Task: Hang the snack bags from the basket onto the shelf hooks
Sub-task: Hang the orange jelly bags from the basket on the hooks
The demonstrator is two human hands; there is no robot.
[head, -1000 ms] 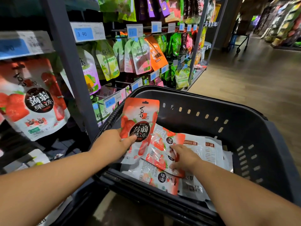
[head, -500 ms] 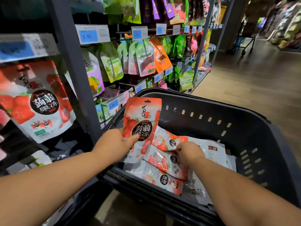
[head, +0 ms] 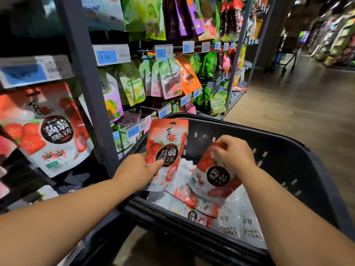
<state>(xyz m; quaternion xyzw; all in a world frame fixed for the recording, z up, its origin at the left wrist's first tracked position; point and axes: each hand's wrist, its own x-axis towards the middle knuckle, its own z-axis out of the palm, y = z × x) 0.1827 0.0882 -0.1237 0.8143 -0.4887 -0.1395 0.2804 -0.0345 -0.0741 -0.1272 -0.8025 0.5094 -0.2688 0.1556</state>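
Clearly you're early on: several snack bags (head: 192, 212) lie in the basket (head: 288, 143) beneath your right hand (head: 234, 154), and neither bag you hold is hung yet. Your left hand (head: 138, 169) grips one strawberry bag (head: 167, 143) upright, thumb across its front. Your right hand pinches the top edge of a second bag (head: 215, 175), lifted just above the pile. A matching hung bag (head: 50, 129) is well left of your left hand.

glossy plastic snack bags (head: 215, 177), matt black plastic basket (head: 288, 169), wood-look floor (head: 307, 104).
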